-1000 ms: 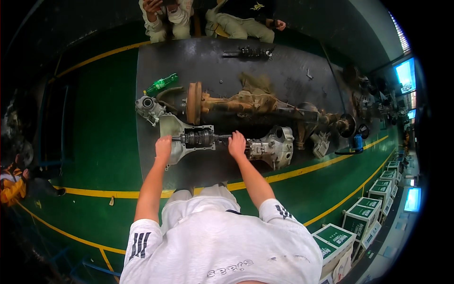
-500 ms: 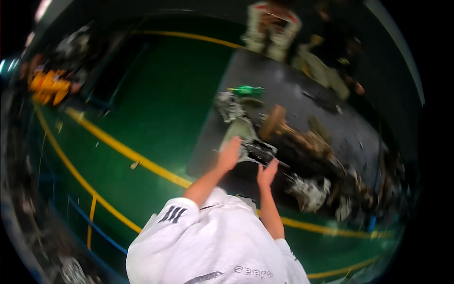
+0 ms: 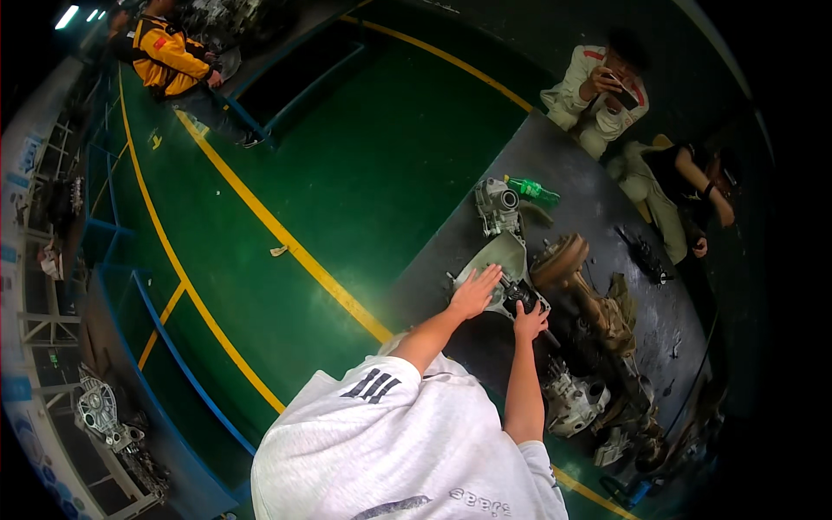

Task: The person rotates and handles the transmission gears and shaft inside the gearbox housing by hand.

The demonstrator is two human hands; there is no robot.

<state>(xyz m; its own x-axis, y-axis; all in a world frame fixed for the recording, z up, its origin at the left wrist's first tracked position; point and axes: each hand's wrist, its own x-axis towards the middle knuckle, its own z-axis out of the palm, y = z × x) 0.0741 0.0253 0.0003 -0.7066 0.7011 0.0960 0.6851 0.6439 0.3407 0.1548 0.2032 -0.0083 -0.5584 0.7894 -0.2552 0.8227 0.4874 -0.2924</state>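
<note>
A pale metal gearbox housing [image 3: 497, 256] with a wide, bell-shaped mouth lies on the dark workbench [image 3: 425, 299] in front of me. My left hand [image 3: 477, 292] rests on its near side, fingers stretched out flat and holding nothing. A black cylindrical part [image 3: 520, 295] sits at the housing's right end. Around its near end curl the fingers of my right hand [image 3: 529, 321], with the thumb against the black surface; the palm hides some of the contact. Just beyond the housing stands a smaller grey metal casing [image 3: 498, 206].
A green plastic bottle [image 3: 533, 191] lies behind the casing. Rusty brown metal parts [image 3: 589, 295] and a pale casting [image 3: 574, 403] crowd the bench to the right. Two people sit beyond the bench; another in a yellow jacket [image 3: 169, 61] stands far left. Blue railings [image 3: 186, 364] run along the left.
The whole view has swung, with bench and housing now further right. My right hand has gone from stretched fingers beside the black part to curled round it. My left hand stays flat on the housing.
</note>
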